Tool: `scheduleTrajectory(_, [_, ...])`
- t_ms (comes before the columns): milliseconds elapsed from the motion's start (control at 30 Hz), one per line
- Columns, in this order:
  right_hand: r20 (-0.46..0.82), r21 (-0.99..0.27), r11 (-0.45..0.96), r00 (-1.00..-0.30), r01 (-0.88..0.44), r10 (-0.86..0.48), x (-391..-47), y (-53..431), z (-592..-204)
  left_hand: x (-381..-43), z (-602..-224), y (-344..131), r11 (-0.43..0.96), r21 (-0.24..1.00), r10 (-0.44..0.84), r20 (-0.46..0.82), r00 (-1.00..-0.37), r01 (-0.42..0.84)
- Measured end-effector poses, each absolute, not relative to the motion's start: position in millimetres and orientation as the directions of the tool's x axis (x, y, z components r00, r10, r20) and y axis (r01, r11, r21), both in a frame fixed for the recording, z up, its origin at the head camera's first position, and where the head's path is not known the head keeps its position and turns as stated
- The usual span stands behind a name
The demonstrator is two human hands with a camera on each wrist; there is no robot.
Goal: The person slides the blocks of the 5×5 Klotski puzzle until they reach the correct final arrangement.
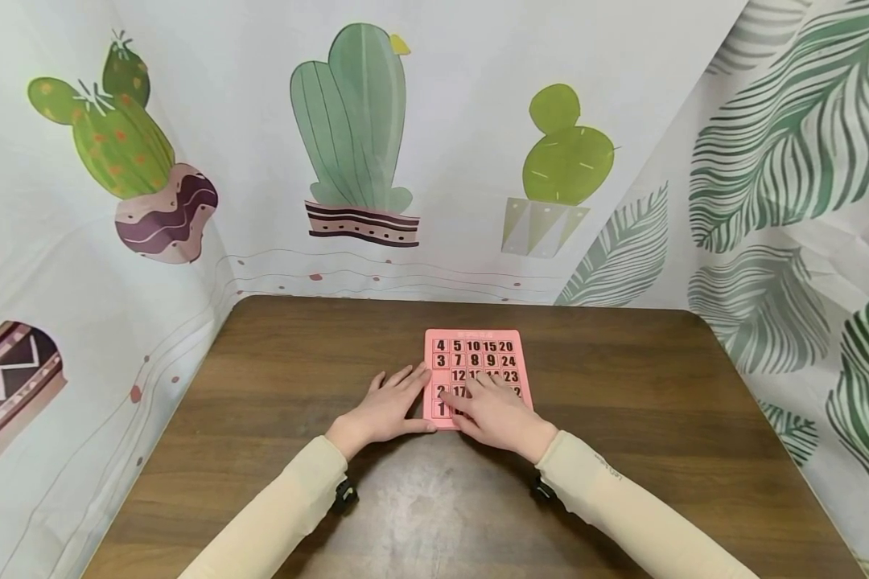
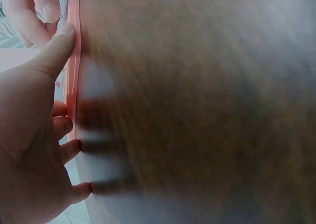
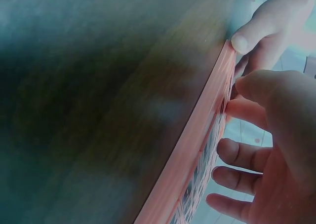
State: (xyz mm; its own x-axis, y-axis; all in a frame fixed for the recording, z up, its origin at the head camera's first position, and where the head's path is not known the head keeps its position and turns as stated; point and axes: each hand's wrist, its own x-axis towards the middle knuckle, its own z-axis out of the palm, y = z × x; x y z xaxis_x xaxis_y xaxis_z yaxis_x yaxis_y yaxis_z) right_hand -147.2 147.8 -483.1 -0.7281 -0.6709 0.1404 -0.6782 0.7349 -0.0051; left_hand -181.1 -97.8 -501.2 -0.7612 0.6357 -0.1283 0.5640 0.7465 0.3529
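Observation:
A pink sliding number puzzle [image 1: 472, 333] lies flat on the table, its tiles bearing black numerals. The left column shows a gap between tiles 3 and 2. My left hand [image 1: 387, 408] rests at the puzzle's left side, fingers fairly straight against that edge and thumb at the near left corner. Over the lower tiles spreads my right hand [image 1: 501, 414], its index fingertip touching the tile marked 2 [image 1: 440, 391]. It covers several tiles of the lower rows. In the right wrist view the other fingers extend just above the puzzle's face.
The brown wooden table [image 1: 297, 346] has rounded far corners. Behind it hangs a white cloth [image 1: 463, 48] printed with cacti, and leaf-patterned cloth [image 1: 789, 161] is on the right. A dark band [image 1: 344, 494] sits under the left sleeve.

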Motion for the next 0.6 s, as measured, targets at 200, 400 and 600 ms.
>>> scheduleTrajectory(200, [0.142, -0.050, 0.747, -0.745, -0.663, -0.652, -149.0, 146.8, -481.9, -181.5, -499.9, -97.1, 0.752, 0.340, 0.633, -0.131, -0.763, 0.565])
scheduleTrajectory(400, [0.145, -0.072, 0.759, -0.759, -0.647, -0.634, -156.9, 147.2, -484.2, -180.2, -497.9, -97.0, 0.753, 0.346, 0.630, -0.133, -0.765, 0.560])
scheduleTrajectory(600, [0.078, -0.097, 0.791, -0.797, -0.604, -0.599, -168.8, 145.1, -482.8, -180.3, -497.6, -96.5, 0.754, 0.350, 0.628, -0.135, -0.766, 0.556])
